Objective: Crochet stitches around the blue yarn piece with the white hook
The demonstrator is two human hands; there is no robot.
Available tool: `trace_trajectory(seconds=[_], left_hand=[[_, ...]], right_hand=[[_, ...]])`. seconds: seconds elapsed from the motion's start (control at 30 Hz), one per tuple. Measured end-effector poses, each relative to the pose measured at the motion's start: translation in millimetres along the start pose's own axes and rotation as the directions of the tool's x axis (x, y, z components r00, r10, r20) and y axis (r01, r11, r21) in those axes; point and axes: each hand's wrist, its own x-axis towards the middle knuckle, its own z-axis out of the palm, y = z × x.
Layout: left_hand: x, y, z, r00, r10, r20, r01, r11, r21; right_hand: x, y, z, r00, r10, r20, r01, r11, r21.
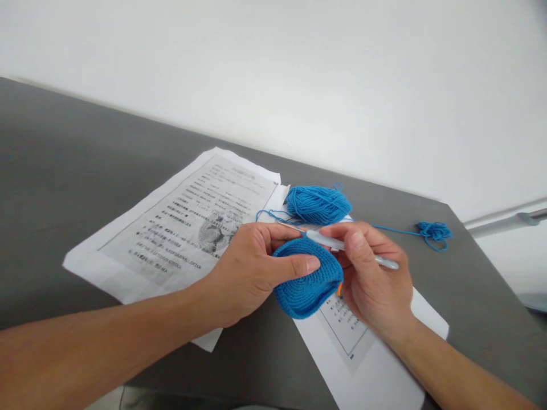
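A round, cupped piece of blue crochet work (305,287) is pinched in my left hand (252,267), its thumb lying across the front. My right hand (378,276) grips a crochet hook (325,239) by its pale grey handle, with the thin metal shaft pointing left along the top edge of the piece. Blue yarn meets the hook at that edge; the exact loop there is too small to make out. A small orange bit (339,288), perhaps a marker, shows at the right side of the crochet, next to my right fingers.
Behind my hands lies a skein of blue yarn (318,205). A strand runs right to a small tangle of blue yarn (435,233). Printed sheets, one at left (141,228) and one under my right hand (371,376), rest on the grey table (77,165). A white wall (273,74) stands behind.
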Motion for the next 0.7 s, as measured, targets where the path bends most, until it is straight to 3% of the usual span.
trace_trajectory(seconds=[0.3, 0.7], left_hand=[[-6.5, 0.0, 1.2, 0.995, -0.009, -0.101, 0.015, 0.998, 0.058], [-8.2, -0.2, 2.3, 0.994, -0.075, -0.079, 0.079, 0.996, 0.051]], right_hand=[[-1.1, -9.8, 6.1, 0.998, 0.033, 0.051, -0.039, 0.993, 0.115], [-0.9, -10.1, 7.6, 0.999, 0.036, 0.022, -0.039, 0.991, 0.131]])
